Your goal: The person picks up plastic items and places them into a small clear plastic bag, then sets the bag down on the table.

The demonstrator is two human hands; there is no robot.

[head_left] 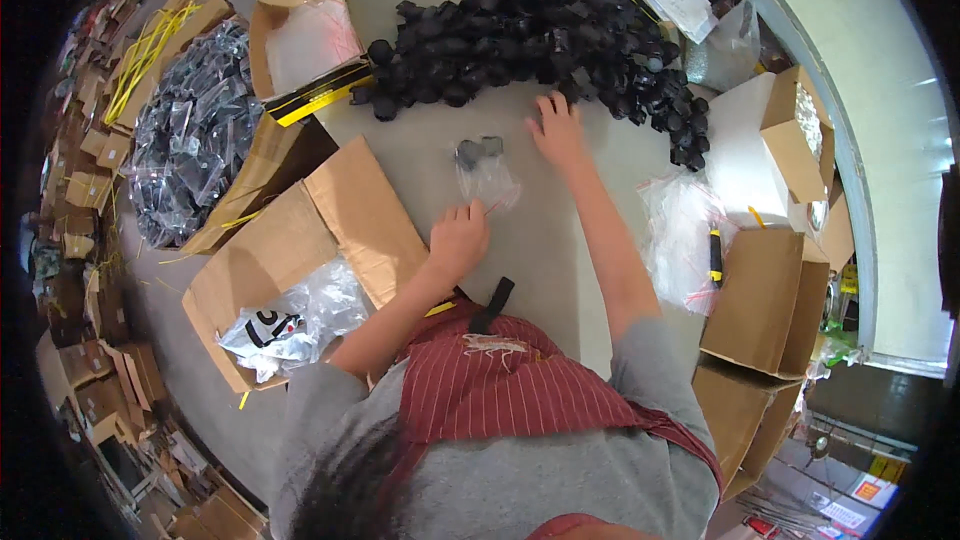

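My left hand (460,238) is closed, its fingers pinching the near edge of a small clear plastic bag (490,185). The bag lies on the grey tabletop (400,155). Small black parts (478,150) show at its far end; their exact kind is hard to make out. My right hand (560,135) is stretched forward over the table with its fingers apart and nothing visible in them. Its fingertips come to the near edge of a wide heap of small black plastic pieces (530,35).
Flat clear bags (680,240) lie at the right beside a yellow-and-black cutter (715,258). An open carton (300,40) stands back left. A large box of bagged black parts (195,130) sits farther left, and a cardboard box with plastic (370,215) nearer. Cartons (755,290) line the right.
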